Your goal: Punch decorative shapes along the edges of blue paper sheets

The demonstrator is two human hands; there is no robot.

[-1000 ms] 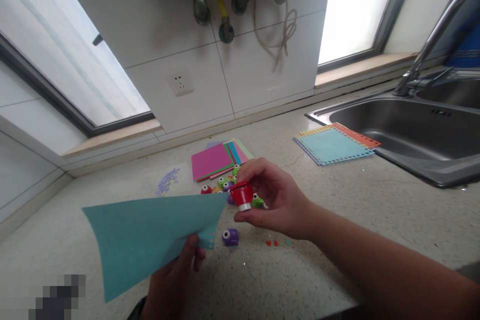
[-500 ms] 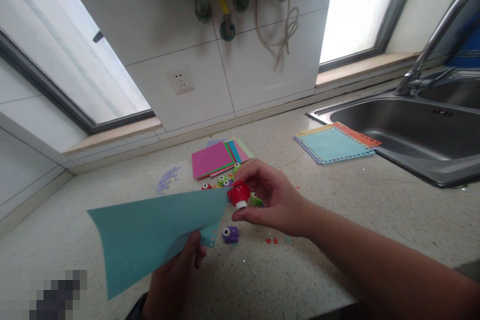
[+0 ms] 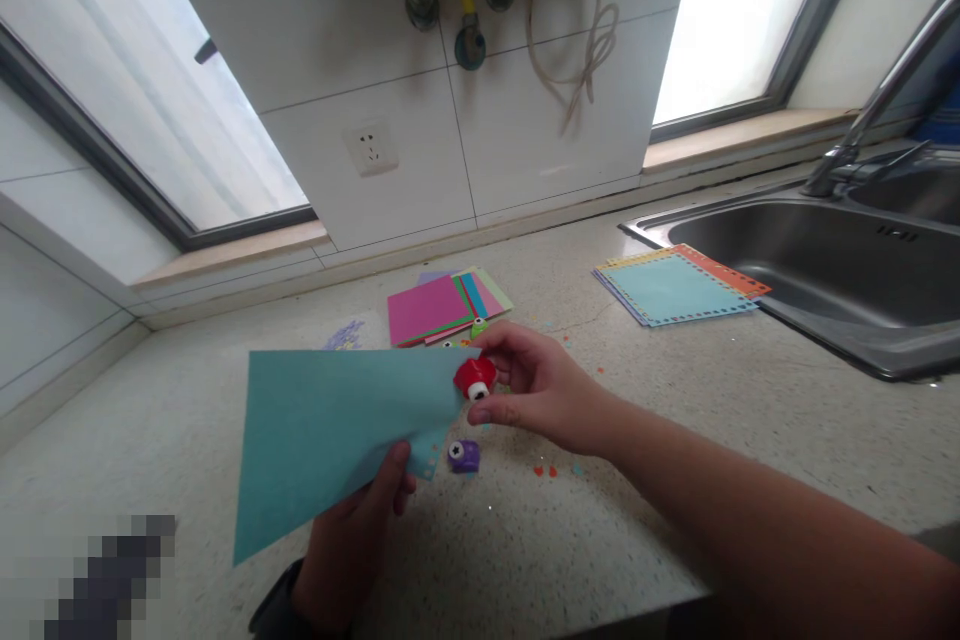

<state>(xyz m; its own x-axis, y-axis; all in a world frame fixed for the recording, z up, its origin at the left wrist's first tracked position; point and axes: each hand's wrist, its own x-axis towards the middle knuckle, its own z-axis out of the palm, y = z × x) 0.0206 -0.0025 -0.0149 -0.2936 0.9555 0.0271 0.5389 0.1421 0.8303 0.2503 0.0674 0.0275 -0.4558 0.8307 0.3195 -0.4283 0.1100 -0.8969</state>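
Note:
My left hand [image 3: 382, 495] pinches the lower edge of a teal sheet of paper [image 3: 330, 430], thumb on top. Small punched holes run along the sheet's right edge beside the thumb. A red craft punch [image 3: 475, 377] with a white button is in my right hand [image 3: 536, 380], between thumb and fingers, at the sheet's upper right corner. Whether the paper is inside its slot I cannot tell. Just below it on the counter sits a purple craft punch [image 3: 464, 456] with a star on its button. A green punch [image 3: 478, 326] shows behind my right fingers; others are mostly hidden by the sheet.
Coloured paper [image 3: 424, 308] lies stacked near the wall. Sheets with punched borders [image 3: 679, 288] rest beside the steel sink [image 3: 795, 250]. Purple paper bits [image 3: 346, 334] and red bits [image 3: 546, 471] are scattered on the counter [image 3: 600, 540].
The teal sheet has swung flatter toward me and its left end has shifted right. The red punch has tilted so its white button faces me more. The view has shifted slightly.

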